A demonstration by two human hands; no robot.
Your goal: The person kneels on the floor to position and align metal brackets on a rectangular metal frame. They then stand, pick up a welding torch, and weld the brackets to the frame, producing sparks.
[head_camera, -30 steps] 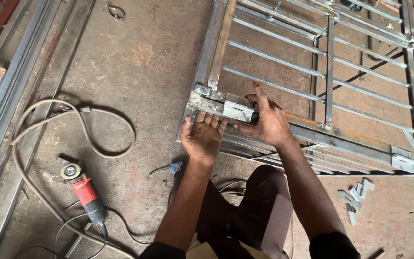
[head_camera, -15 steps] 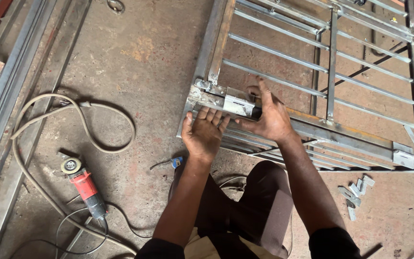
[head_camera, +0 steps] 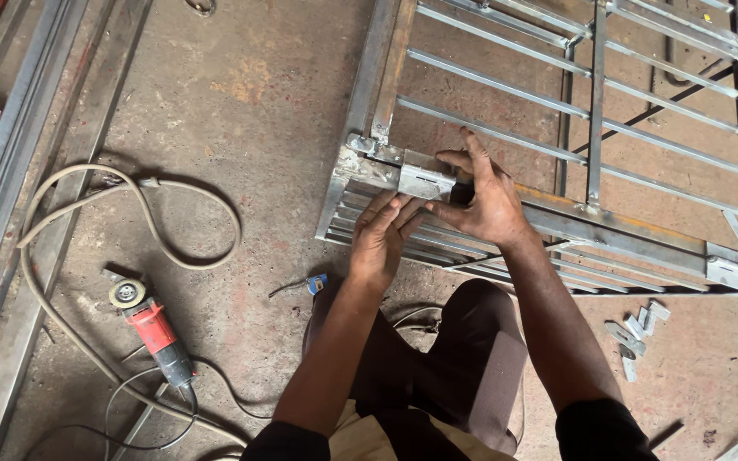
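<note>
A welded steel window grille (head_camera: pixel 591 128) lies flat on the concrete floor. A small shiny metal plate (head_camera: pixel 424 181) rests on the frame's near-left corner. My right hand (head_camera: pixel 484 201) pinches that plate from the right with thumb and fingers. My left hand (head_camera: pixel 383 239) lies flat just below the plate, fingertips touching its lower edge and the stacked bars of the frame.
A red angle grinder (head_camera: pixel 154 329) with a thick cable (head_camera: pixel 87 205) lies on the floor at the left. Long steel bars (head_camera: pixel 10 171) run along the left edge. Several small metal plates (head_camera: pixel 634 329) lie at the right. A small blue-tipped tool (head_camera: pixel 313 283) sits near my knee.
Both hands stay on the plate at the frame's corner; the right-hand fingers have shifted slightly on it. The view has drifted a little.
</note>
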